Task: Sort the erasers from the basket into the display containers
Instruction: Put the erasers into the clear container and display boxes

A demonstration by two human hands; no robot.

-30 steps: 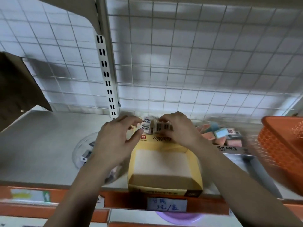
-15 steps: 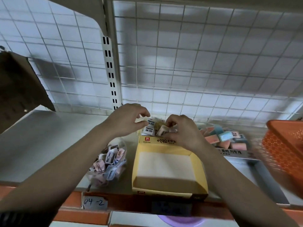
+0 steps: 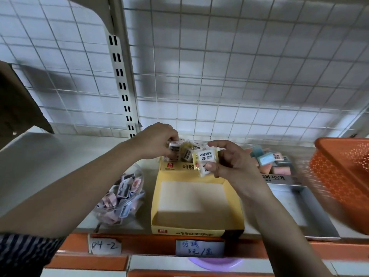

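Pinching wrapped 2B erasers (image 3: 205, 157) between thumb and fingertips, the right hand (image 3: 231, 162) hovers above the yellow box (image 3: 155, 196); beside those fingers, the left hand (image 3: 155, 141) grips other erasers (image 3: 176, 151) in curled fingers.

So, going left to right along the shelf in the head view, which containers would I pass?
Clear bowl of small erasers → open yellow box, mostly bare inside → grey tray with pastel erasers at its back → orange basket at the right edge.
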